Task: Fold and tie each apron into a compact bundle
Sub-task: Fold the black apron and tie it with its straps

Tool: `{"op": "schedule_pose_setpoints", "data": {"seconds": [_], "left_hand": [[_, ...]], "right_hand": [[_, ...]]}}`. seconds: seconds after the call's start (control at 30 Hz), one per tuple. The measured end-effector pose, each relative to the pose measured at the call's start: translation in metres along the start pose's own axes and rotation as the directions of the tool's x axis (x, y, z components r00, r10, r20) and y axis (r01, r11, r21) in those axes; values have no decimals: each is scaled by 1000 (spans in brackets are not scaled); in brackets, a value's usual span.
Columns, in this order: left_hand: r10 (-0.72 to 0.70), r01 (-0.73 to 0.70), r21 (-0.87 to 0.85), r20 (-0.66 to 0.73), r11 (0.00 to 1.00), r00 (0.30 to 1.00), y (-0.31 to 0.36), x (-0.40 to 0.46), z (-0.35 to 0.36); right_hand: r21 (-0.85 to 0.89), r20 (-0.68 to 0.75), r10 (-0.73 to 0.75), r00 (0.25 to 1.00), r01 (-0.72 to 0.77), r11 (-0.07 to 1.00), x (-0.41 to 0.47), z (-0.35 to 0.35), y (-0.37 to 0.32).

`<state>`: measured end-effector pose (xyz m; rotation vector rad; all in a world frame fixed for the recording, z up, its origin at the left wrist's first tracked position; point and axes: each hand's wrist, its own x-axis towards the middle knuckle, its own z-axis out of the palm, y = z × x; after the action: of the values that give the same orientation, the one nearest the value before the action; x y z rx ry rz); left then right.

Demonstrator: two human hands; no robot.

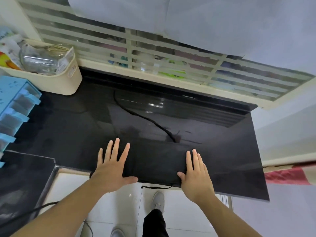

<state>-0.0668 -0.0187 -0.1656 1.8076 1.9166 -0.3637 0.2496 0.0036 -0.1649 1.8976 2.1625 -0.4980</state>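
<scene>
A black fabric apron (153, 161), folded into a long flat band, lies along the near edge of a glossy black stone countertop (230, 151), directly in front of the person. The left hand (112, 168) lies flat on the left end of the band with fingers straight and spread, thumb pointing along the near edge. The right hand (196, 173) rests flat on the right end, its fingers straight and held close together; neither hand pinches the cloth. A thin black apron string (136, 113) curves away from the band's far edge across the counter toward the wall, and another short black strap (155, 187) hangs over the counter's near edge between the hands. At the far left stands a cream plastic basket (68, 82) holding clear packaging, beside a light blue plastic drawer unit (15, 103). Behind the counter is a window with cream horizontal bars (153, 53).
</scene>
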Motion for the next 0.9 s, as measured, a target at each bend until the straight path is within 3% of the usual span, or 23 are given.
{"op": "schedule_pose_setpoints", "data": {"seconds": [0.07,0.17,0.27,0.33,0.43,0.57,0.7,0.8,0.9], "left_hand": [[11,-11,17,-11,1000,1000,15,-1,3],[38,-38,32,-10,999,999,26,-3,2],[90,-90,39,12,995,996,37,-8,-7],[165,-164,13,-62,986,984,56,-12,-11],[256,-256,26,-187,966,948,93,-17,0],[156,-167,-56,-163,984,974,116,-9,19],[156,-159,-10,-135,987,979,123,-1,10],[138,-139,1,-94,990,986,123,7,-5],[122,-120,32,-44,992,992,127,13,-12]], "right_hand": [[117,-21,178,984,-174,978,-9,-4,4],[283,-56,339,939,-311,907,-19,-8,4],[493,47,480,876,-438,751,-20,-10,2],[580,139,533,835,-505,640,-16,-15,2],[608,203,547,812,-542,580,-16,-21,3],[761,222,526,821,-483,432,-22,-32,9],[827,239,488,839,-439,350,-26,-46,14],[893,266,422,867,-387,231,-29,-57,9],[902,252,329,910,-343,260,-30,-64,-1]]}}
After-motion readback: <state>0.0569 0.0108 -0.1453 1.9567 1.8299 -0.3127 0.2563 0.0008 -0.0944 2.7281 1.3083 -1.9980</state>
